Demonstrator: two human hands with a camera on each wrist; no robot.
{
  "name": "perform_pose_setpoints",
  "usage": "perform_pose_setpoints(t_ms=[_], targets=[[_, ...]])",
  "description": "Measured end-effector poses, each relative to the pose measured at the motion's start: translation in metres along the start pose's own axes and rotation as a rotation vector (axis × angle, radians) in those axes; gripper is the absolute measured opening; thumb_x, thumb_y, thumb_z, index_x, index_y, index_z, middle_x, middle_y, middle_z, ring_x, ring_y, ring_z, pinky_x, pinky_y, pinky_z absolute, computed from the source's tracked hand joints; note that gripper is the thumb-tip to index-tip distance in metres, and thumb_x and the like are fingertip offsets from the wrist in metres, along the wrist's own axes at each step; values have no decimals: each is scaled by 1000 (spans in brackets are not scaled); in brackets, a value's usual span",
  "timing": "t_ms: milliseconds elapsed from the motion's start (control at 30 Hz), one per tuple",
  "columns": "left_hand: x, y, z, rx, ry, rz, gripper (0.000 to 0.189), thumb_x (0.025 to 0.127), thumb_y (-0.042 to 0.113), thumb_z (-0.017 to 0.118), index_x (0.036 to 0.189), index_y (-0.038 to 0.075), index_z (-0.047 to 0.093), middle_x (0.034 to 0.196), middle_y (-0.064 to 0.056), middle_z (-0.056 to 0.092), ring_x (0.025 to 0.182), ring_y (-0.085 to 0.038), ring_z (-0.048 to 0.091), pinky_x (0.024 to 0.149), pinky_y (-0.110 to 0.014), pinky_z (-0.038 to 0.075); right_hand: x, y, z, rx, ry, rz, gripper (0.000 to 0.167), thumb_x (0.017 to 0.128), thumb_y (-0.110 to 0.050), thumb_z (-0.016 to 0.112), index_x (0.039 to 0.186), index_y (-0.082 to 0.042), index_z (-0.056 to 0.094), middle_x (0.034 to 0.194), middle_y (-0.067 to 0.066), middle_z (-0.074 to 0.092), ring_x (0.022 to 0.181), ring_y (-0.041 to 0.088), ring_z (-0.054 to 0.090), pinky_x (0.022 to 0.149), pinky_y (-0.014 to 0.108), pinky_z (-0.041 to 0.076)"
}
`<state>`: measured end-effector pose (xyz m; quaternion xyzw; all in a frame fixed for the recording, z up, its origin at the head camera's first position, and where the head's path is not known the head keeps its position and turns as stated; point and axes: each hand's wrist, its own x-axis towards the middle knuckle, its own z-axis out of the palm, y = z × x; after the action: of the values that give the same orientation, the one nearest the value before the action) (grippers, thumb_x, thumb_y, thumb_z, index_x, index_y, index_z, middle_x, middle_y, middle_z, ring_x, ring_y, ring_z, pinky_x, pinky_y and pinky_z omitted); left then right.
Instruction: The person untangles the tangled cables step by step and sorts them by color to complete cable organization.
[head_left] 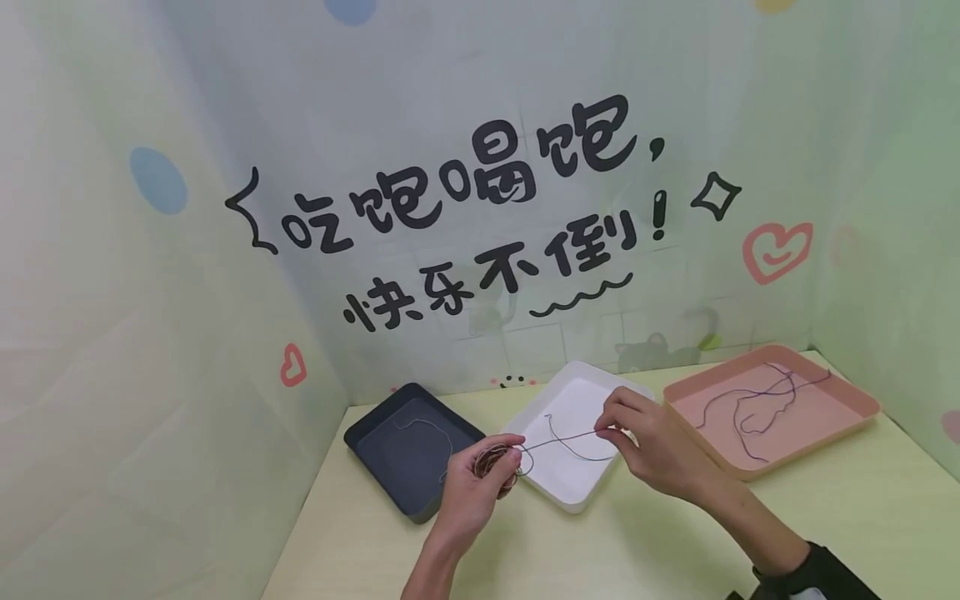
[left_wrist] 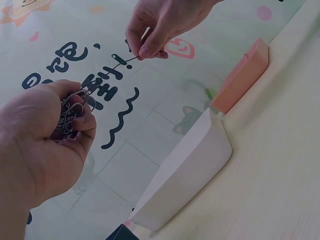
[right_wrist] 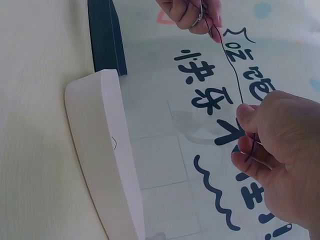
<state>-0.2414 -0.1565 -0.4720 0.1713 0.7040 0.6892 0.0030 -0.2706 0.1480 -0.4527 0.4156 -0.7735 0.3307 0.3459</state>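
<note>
My left hand (head_left: 467, 487) holds a tangled bundle of thin cords (head_left: 491, 465), brownish and grey in the head view. Its fingers curl round the bundle, which shows as loose loops (left_wrist: 70, 112) in the left wrist view. To the right, my right hand (head_left: 656, 446) pinches one thin strand (head_left: 562, 438) between thumb and fingers. That strand runs fairly straight from the bundle to the pinch, above the white tray (head_left: 534, 417). In the right wrist view a short purplish end (right_wrist: 251, 149) shows below the right thumb. Parts of the bundle are hidden by the left fingers.
A dark tray (head_left: 367, 442) at left holds a pale thin cord (head_left: 431, 425). Inside the white tray lies a greyish cord (head_left: 558, 437). At right, a pink tray (head_left: 810, 442) holds several purple-blue cords (head_left: 750, 396). A printed curtain (head_left: 420, 83) stands behind the table (head_left: 540, 558).
</note>
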Motion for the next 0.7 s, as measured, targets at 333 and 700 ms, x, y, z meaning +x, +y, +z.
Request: perform_pose_setpoints(t_ms=[333,700], targets=[[-1,1,-5,8,-25,18,25,115,15,66,131,-2,75,91,0,63,71,-6,49,65,-20,41,1,7,-12,-79,74,30,45,72,24,89,92,-12,72,97,-3,66,83,10,67,77,16,55],[0,2,-4,-11,26,11,27,119,19,59,133,0,73,96,2,66,72,-6,49,66,-20,40,0,7,-21,-34,106,67,46,74,25,87,94,-13,72,96,-4,67,81,9,69,78,13,53]])
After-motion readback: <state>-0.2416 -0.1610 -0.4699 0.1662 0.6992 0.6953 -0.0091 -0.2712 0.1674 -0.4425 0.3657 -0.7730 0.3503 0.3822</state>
